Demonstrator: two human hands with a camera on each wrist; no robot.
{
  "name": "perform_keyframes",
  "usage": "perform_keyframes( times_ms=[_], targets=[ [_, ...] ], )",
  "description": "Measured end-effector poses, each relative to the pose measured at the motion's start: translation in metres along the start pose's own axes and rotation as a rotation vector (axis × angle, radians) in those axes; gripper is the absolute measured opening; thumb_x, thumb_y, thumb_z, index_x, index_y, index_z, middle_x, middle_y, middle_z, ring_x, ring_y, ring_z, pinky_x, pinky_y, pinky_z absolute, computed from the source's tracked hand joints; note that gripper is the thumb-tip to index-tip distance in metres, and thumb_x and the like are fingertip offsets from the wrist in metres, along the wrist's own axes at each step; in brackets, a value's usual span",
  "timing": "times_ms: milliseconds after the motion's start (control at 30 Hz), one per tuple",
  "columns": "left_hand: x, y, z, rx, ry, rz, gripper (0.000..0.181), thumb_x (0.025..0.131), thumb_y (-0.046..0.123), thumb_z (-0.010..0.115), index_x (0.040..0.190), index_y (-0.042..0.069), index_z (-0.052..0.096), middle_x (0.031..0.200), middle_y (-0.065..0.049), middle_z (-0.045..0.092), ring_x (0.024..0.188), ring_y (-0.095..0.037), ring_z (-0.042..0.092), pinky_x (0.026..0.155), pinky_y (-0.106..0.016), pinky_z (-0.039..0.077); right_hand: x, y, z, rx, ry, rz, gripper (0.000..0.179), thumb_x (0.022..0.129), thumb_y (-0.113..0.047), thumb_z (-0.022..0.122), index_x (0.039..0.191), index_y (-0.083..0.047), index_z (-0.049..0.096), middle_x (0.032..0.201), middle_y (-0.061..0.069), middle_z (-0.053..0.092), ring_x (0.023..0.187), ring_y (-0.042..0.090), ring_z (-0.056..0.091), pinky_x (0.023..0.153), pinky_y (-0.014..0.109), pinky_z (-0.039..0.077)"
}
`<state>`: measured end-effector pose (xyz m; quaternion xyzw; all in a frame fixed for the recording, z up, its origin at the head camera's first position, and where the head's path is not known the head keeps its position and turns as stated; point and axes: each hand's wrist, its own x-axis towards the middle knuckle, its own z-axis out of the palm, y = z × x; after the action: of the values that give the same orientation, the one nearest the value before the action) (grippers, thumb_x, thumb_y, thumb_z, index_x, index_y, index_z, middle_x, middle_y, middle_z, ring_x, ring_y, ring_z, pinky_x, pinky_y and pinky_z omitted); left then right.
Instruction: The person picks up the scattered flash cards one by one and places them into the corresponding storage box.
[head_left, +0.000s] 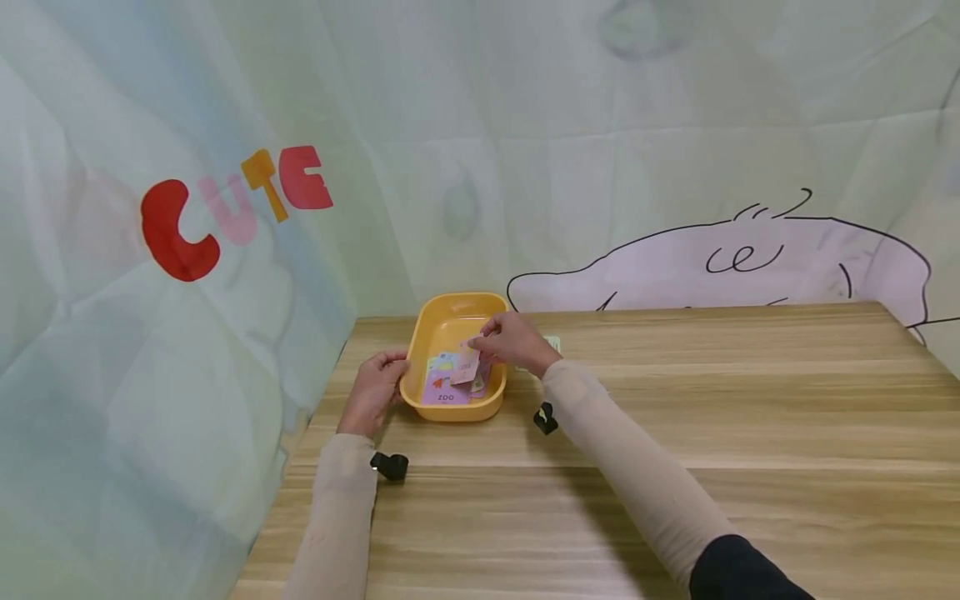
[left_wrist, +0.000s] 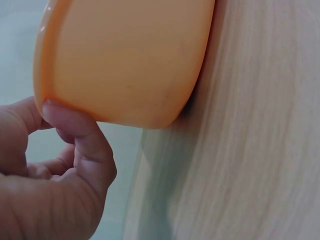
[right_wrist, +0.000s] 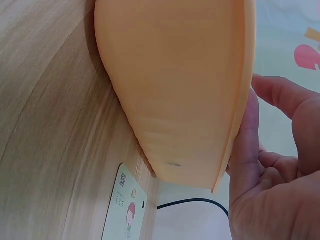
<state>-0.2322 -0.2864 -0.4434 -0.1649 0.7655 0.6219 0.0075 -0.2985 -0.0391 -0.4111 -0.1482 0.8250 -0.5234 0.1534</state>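
Note:
A yellow-orange plastic tray (head_left: 453,307) stands near the table's back edge with several picture cards inside. Pinched between thumb and fingers, the tray's left rim is held by my left hand (head_left: 372,390); the left wrist view shows that thumb on the outer wall (left_wrist: 125,65). Over the right rim reaches my right hand (head_left: 517,342), pinching a pink card (head_left: 466,363) tilted above the others. Below it lies a purple card (head_left: 442,392) marked ZOO. In the right wrist view the tray wall (right_wrist: 170,85) hides the pinched card from sight.
Just right of the tray, a pale green card (right_wrist: 127,205) with a printed figure lies on the wooden table (head_left: 675,400). A printed curtain (head_left: 450,125) hangs behind the table and along its left side.

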Motion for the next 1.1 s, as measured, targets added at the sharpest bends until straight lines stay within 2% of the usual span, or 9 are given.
perform_keyframes(
  times_ms=[200,400,500,633,800,967,1100],
  targets=[
    [-0.001,0.001,0.001,-0.001,0.003,-0.008,0.034,0.105,0.025,0.055,0.134,0.007,0.058,0.124,-0.013,0.059,0.084,-0.016,0.058,0.063,-0.021,0.051,0.000,0.002,0.000,0.009,-0.004,-0.009,0.025,0.093,-0.025,0.075,0.101,-0.003,0.065,0.088,0.009,0.073,0.092,0.032,0.073,0.085,0.042,0.059],
    [0.000,0.001,0.002,0.002,-0.001,-0.008,0.033,0.105,0.025,0.054,0.134,0.007,0.058,0.123,-0.014,0.059,0.084,-0.017,0.059,0.063,-0.021,0.052,0.001,0.008,0.002,0.066,0.024,-0.031,0.017,0.096,-0.019,0.072,0.101,-0.003,0.067,0.090,0.010,0.068,0.085,0.028,0.072,0.083,0.040,0.060],
    [0.000,0.001,0.002,-0.007,-0.007,-0.008,0.033,0.105,0.024,0.055,0.133,0.007,0.059,0.123,-0.013,0.059,0.083,-0.016,0.059,0.063,-0.022,0.052,0.000,0.011,0.002,0.090,0.035,-0.047,0.015,0.096,-0.017,0.071,0.101,-0.003,0.068,0.090,0.011,0.065,0.084,0.030,0.072,0.083,0.042,0.060],
    [0.000,0.001,0.002,-0.015,-0.009,-0.004,0.034,0.105,0.024,0.055,0.133,0.007,0.059,0.123,-0.014,0.059,0.084,-0.016,0.059,0.062,-0.022,0.052,-0.001,0.011,0.002,0.092,0.038,-0.074,0.014,0.096,-0.017,0.071,0.102,-0.004,0.069,0.087,0.010,0.063,0.084,0.033,0.071,0.082,0.042,0.060],
    [0.001,0.000,0.001,-0.014,-0.010,-0.003,0.034,0.105,0.024,0.055,0.134,0.007,0.058,0.124,-0.014,0.059,0.085,-0.017,0.059,0.062,-0.021,0.051,-0.006,0.009,0.000,0.071,0.046,-0.102,0.013,0.096,-0.018,0.071,0.101,-0.005,0.069,0.086,0.009,0.063,0.079,0.028,0.070,0.073,0.032,0.060],
    [0.002,0.000,0.000,-0.024,-0.014,0.003,0.034,0.105,0.024,0.055,0.134,0.006,0.058,0.122,-0.013,0.059,0.083,-0.015,0.059,0.061,-0.022,0.051,-0.012,0.009,-0.002,0.069,0.062,-0.115,0.014,0.097,-0.018,0.070,0.102,-0.006,0.069,0.090,0.012,0.066,0.082,0.034,0.071,0.067,0.027,0.058],
    [0.004,-0.001,-0.001,-0.020,-0.016,0.000,0.034,0.105,0.024,0.055,0.135,0.006,0.058,0.123,-0.013,0.059,0.083,-0.015,0.060,0.062,-0.022,0.052,-0.015,0.012,-0.006,0.067,0.077,-0.117,0.014,0.097,-0.020,0.070,0.103,-0.007,0.068,0.092,0.009,0.066,0.077,0.027,0.069,0.068,0.029,0.059]
  ],
)
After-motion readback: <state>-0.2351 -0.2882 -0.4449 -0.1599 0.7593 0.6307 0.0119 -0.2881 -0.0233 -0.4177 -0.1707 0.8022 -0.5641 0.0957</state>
